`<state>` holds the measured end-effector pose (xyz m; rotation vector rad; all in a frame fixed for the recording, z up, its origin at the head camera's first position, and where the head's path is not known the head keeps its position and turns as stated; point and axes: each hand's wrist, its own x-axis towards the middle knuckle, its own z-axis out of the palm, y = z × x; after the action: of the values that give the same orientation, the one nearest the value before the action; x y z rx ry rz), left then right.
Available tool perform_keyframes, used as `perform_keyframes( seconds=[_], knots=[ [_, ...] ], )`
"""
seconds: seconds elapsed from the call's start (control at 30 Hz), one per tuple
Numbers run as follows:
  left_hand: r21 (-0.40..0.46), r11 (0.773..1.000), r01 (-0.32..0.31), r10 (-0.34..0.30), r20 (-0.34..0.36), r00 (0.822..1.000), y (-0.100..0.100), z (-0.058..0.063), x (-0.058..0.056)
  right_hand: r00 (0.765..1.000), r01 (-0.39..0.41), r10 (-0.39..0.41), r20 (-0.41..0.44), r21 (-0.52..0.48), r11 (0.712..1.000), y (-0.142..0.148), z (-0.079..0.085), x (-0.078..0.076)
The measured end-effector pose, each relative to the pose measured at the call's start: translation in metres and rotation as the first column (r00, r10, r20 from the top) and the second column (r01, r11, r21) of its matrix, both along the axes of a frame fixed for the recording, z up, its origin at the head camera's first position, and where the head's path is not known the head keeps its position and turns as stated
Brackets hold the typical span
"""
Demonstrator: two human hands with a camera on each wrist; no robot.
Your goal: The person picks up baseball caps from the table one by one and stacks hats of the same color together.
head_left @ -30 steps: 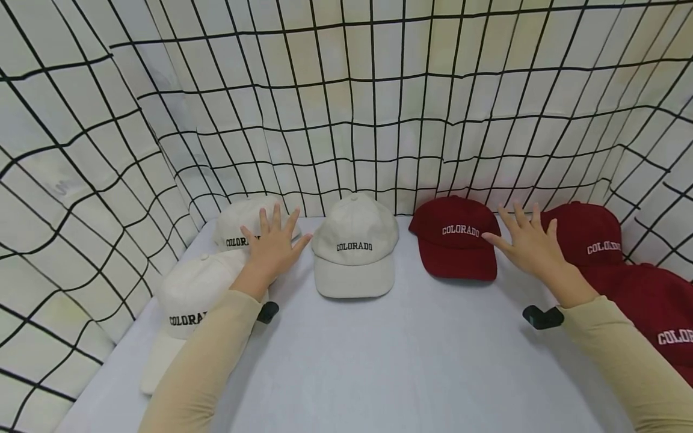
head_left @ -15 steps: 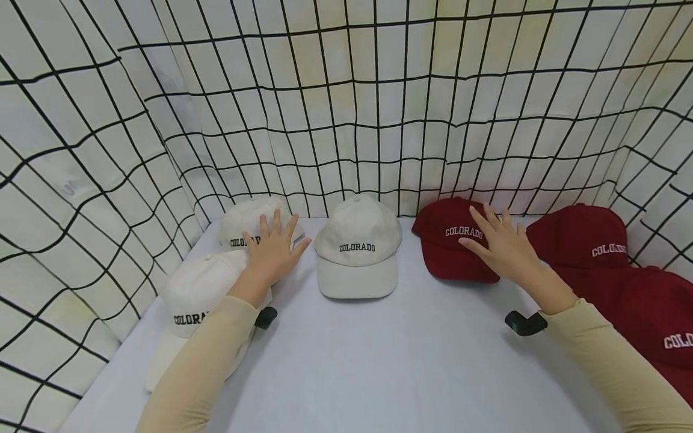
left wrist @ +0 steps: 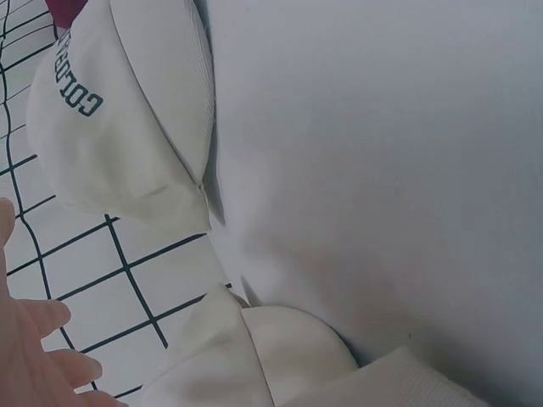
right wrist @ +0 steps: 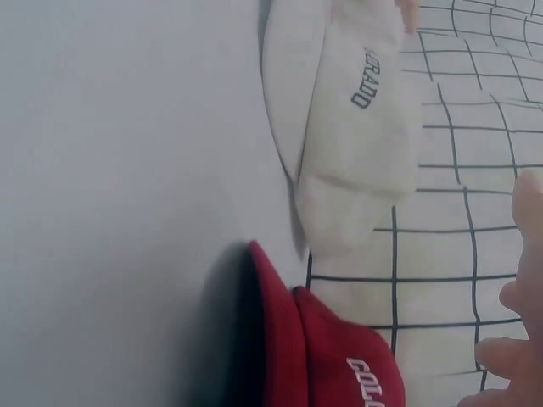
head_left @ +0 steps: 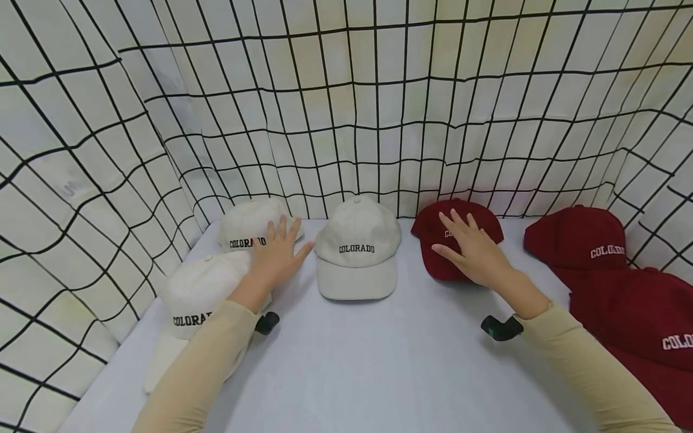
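Observation:
My left hand (head_left: 274, 255), fingers spread, is held above the cream caps on the left and grips nothing. It partly covers the rear-left cream cap (head_left: 246, 219); a nearer cream cap (head_left: 203, 288) lies under my forearm. My right hand (head_left: 476, 252), also with spread fingers, hovers in front of the middle red cap (head_left: 433, 219) and hides part of its COLORADO lettering. Between the hands a cream cap (head_left: 357, 240) faces forward, brim toward me; the left wrist view shows this cream cap (left wrist: 110, 110) from the side. In the right wrist view the red cap (right wrist: 339, 356) sits apart from my fingers (right wrist: 509, 360).
Two more red caps, a rear one (head_left: 579, 234) and a nearer one (head_left: 639, 319), are at the right, overlapping. A black grid net (head_left: 373, 126) over white panels encloses the back and sides. A white tabletop (head_left: 368, 373) stretches toward me.
My right hand has moved left, from beside the middle red cap to in front of it. The left hand has barely shifted; its fingers look slightly lower. The caps stay in place.

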<state>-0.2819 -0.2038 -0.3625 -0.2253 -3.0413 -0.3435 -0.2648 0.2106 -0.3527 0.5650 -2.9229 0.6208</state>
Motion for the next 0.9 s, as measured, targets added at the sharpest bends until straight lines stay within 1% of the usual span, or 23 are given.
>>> perform_keyframes(
  seconds=[0.17,0.33,0.47,0.63,0.77,0.9],
  knots=[
    [0.035,0.999,0.011,-0.011,0.001,1.0,0.003,0.001,0.003,0.999,-0.031,0.032,0.02,-0.049,0.998,-0.011,-0.002,0.001],
    [0.087,0.996,0.024,-0.024,0.004,1.0,0.007,-0.001,0.007,0.995,-0.06,0.068,0.069,-0.104,0.993,-0.024,-0.005,0.002],
    [0.145,0.988,0.045,-0.049,0.025,0.998,0.009,-0.002,0.011,0.992,-0.073,0.085,0.088,-0.131,0.989,-0.034,-0.009,0.003],
    [0.192,0.979,0.063,-0.075,0.058,0.996,0.01,-0.001,0.013,0.991,-0.082,0.097,0.089,-0.166,0.983,-0.045,-0.016,0.004],
    [0.231,0.97,0.08,-0.099,0.07,0.993,0.01,-0.001,0.012,0.99,-0.097,0.118,0.079,-0.222,0.97,-0.051,-0.021,0.002],
    [0.258,0.963,0.073,-0.1,0.095,0.99,0.01,-0.002,0.011,0.986,-0.109,0.144,0.088,-0.319,0.942,-0.057,-0.027,-0.001]
  ],
)
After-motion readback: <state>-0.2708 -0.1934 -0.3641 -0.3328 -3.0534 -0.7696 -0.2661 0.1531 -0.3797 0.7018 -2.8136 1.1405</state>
